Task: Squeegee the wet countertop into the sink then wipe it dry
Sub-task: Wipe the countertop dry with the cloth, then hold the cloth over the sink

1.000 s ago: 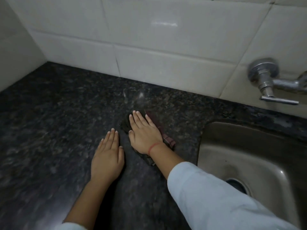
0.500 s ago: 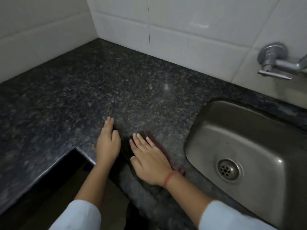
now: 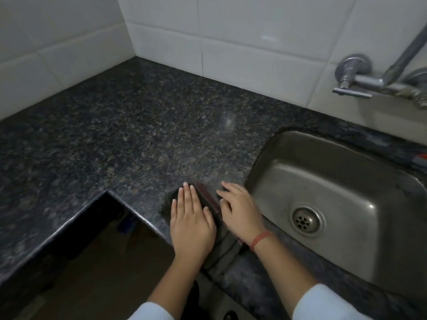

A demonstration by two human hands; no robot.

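Note:
A dark cloth with a reddish stripe lies on the speckled black granite countertop, close to its front edge and just left of the steel sink. My left hand lies flat on the cloth's left part, fingers together. My right hand, a red thread at its wrist, presses flat on the cloth's right part, fingers pointing away from me, a little short of the sink's rim. Most of the cloth is hidden under both palms.
The sink's drain is near my right wrist. A metal wall tap sticks out above the sink's far side. White tiled walls meet at the back corner. The counter's front edge steps inward at a notch left of my hands.
The cloth and my right hand have slid toward me and toward the sink. My left hand has moved from the bare counter onto the cloth. The view has tilted down.

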